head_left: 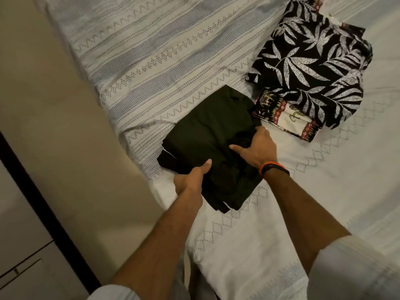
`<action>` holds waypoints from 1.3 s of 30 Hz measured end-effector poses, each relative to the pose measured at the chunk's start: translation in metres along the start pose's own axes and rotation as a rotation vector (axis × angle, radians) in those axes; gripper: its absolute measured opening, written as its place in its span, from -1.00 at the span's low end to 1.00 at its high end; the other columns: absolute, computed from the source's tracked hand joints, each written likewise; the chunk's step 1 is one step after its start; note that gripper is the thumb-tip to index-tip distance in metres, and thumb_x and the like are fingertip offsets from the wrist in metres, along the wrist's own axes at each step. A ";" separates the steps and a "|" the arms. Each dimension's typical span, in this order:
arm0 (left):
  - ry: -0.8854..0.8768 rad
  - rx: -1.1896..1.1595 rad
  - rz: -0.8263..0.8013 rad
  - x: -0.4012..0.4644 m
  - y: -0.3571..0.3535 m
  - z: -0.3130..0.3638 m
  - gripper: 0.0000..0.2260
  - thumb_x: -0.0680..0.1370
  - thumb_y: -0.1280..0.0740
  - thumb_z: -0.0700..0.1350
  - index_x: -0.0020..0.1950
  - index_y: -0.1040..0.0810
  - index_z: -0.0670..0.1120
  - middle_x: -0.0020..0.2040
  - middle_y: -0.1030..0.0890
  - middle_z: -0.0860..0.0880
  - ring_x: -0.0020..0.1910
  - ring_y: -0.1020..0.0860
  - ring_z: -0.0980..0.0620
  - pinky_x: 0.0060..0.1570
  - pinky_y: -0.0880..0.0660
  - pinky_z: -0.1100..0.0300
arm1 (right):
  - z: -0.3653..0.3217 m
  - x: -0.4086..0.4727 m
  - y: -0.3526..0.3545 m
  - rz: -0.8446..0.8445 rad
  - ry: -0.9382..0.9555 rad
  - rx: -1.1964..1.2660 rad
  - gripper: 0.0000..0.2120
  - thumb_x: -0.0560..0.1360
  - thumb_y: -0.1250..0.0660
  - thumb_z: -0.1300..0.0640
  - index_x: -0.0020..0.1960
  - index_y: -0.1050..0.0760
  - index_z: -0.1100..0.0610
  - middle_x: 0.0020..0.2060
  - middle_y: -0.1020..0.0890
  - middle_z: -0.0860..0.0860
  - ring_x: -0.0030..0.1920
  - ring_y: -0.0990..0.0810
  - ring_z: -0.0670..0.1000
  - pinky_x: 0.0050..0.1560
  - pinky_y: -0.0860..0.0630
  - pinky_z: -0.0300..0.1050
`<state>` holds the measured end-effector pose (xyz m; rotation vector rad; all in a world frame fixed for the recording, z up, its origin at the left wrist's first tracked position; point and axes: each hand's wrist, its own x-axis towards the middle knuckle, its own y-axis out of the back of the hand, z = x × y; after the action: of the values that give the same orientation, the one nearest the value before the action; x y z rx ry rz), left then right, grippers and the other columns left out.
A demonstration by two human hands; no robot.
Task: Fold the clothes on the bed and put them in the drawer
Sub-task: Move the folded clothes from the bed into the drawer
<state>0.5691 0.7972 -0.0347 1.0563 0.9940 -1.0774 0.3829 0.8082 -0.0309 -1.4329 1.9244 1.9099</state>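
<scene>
Left hand grips the near-left edge of the folded dark garment, thumb on top, fingers hidden under the cloth. Right hand grips the garment's right side, thumb lying on top and fingers curled round the edge; an orange and black wristband sits on that wrist. Both grips are closed on the same bundle, which lies on the bed close to its left edge.

Step in hand looks like lifting the folded piece to carry it off to the drawer. To do it well: keep both grips under the stack so the layers stay together, lift level, don't let the loose corner at 6 o'clock flop open.

From the garment outward: at 2 o'clock a small folded patterned cloth, just beside the bundle and near the right hand's fingers. Beyond it, at 1 o'clock, a leaf-print garment, unfolded and crumpled, partly lying over the patterned cloth.

Bed edge runs right by the bundle at 9 o'clock, with bare floor beside it. At 8 o'clock a cabinet front with seams, possibly the drawer; can't tell. Open bedspread at 11 and 4 o'clock.
</scene>
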 end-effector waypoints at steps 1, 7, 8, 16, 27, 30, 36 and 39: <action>-0.001 0.012 -0.035 -0.004 -0.003 0.002 -0.43 0.29 -0.65 -0.15 0.19 -0.45 -0.11 0.06 -0.59 -0.05 0.02 -0.52 -0.06 0.22 -0.51 0.03 | -0.001 0.001 -0.001 -0.035 -0.020 0.045 -0.11 0.38 -0.54 -0.15 0.47 -0.18 0.23 0.36 -0.43 0.22 0.33 -0.45 0.26 0.32 -0.43 0.12; -0.080 0.033 -0.160 0.003 -0.001 0.012 -0.32 0.32 -0.62 -0.11 0.38 -0.44 -0.13 0.20 -0.62 -0.05 0.16 -0.57 -0.07 0.27 -0.50 0.00 | 0.001 0.002 -0.005 -0.019 -0.009 0.110 -0.39 0.39 -0.53 -0.06 0.32 -0.46 0.20 0.23 -0.52 0.19 0.24 -0.49 0.23 0.26 -0.50 0.14; -0.119 0.044 -0.156 0.003 0.002 0.012 -0.33 0.34 -0.60 -0.10 0.39 -0.43 -0.13 0.20 -0.61 -0.03 0.17 -0.56 -0.05 0.28 -0.48 0.02 | 0.001 0.000 -0.006 0.029 0.014 0.075 -0.43 0.38 -0.51 -0.06 0.28 -0.50 0.21 0.24 -0.47 0.18 0.26 -0.45 0.22 0.27 -0.47 0.15; -0.402 0.328 0.042 0.013 0.025 0.014 -0.53 0.58 -0.38 -0.03 0.42 -0.37 -0.19 0.32 -0.52 -0.12 0.32 -0.47 -0.14 0.37 -0.40 0.02 | -0.016 -0.001 -0.006 -0.044 -0.024 0.395 0.01 0.26 -0.62 -0.14 0.47 -0.14 0.20 0.41 -0.40 0.16 0.37 -0.43 0.19 0.35 -0.43 0.05; -0.521 0.230 -0.063 -0.014 0.053 0.017 -0.54 0.57 -0.38 -0.21 0.46 -0.38 -0.10 0.24 -0.52 0.00 0.22 -0.51 -0.04 0.33 -0.44 0.02 | -0.014 -0.037 -0.002 -0.156 0.110 0.574 -0.49 0.47 -0.47 0.11 0.39 -0.46 0.12 0.28 -0.59 0.08 0.26 -0.55 0.13 0.34 -0.46 0.13; -0.567 0.197 -0.086 -0.037 0.072 0.020 -0.56 0.56 -0.40 -0.22 0.42 -0.43 -0.10 0.20 -0.55 0.00 0.21 -0.54 -0.07 0.30 -0.47 0.00 | -0.019 -0.068 0.008 -0.127 0.149 0.668 -0.51 0.49 -0.46 0.13 0.39 -0.45 0.14 0.27 -0.58 0.08 0.24 -0.55 0.12 0.32 -0.48 0.10; -0.670 0.068 -0.104 -0.108 0.140 0.006 -0.59 0.56 -0.39 -0.23 0.40 -0.46 -0.10 0.23 -0.59 -0.06 0.18 -0.57 -0.08 0.26 -0.50 0.03 | -0.038 -0.158 0.025 -0.130 0.335 0.748 -0.57 0.48 -0.47 0.17 0.33 -0.50 0.13 0.18 -0.62 0.04 0.18 -0.59 0.11 0.29 -0.51 0.11; -0.706 -0.021 -0.078 -0.143 0.184 -0.007 -0.62 0.57 -0.38 -0.25 0.38 -0.47 -0.09 0.22 -0.60 -0.08 0.14 -0.58 -0.07 0.21 -0.52 0.07 | -0.054 -0.205 0.025 -0.169 0.427 0.748 -0.58 0.48 -0.47 0.17 0.31 -0.52 0.12 0.15 -0.64 0.02 0.16 -0.61 0.10 0.27 -0.52 0.12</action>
<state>0.7212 0.8562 0.1317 0.5435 0.4730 -1.3659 0.5109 0.8694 0.1288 -1.7166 2.2232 0.6903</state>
